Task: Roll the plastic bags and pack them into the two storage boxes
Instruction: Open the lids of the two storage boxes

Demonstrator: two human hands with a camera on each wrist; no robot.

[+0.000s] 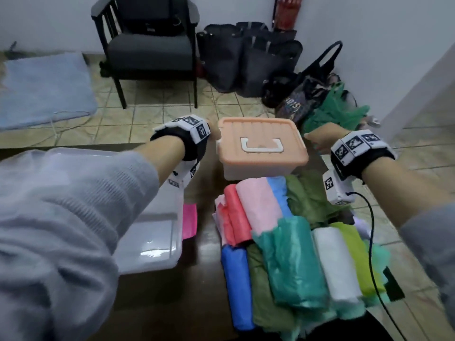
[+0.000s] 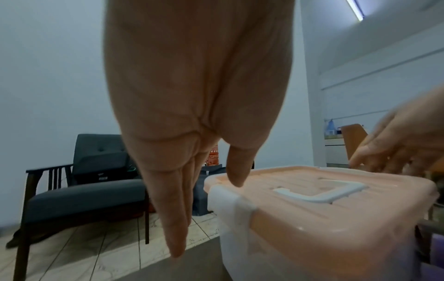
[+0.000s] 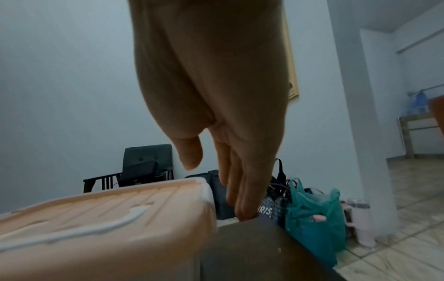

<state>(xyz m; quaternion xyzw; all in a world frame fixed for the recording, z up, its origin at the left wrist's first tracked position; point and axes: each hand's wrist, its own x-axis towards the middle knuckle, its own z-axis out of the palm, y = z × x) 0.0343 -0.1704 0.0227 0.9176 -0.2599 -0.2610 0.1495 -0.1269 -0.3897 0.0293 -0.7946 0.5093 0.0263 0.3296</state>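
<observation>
Peach-lidded storage box flanked by both hands at the far edge of the dark table.

The box is seen closed, its white handle lying flat in the lid and a white latch clipped down on its left end. The left hand is held just beside that end, fingers straight and pointing down, nothing gripped; whether the box is touched cannot be told. The right hand is held off the right end, fingers extended and relaxed, empty. Nearer the person, rolled plastic bags in pink, red, blue, green and white are laid side by side. A clear storage box is set to the left. Beyond, an armchair and dark bags are seen on the tiled floor.
</observation>
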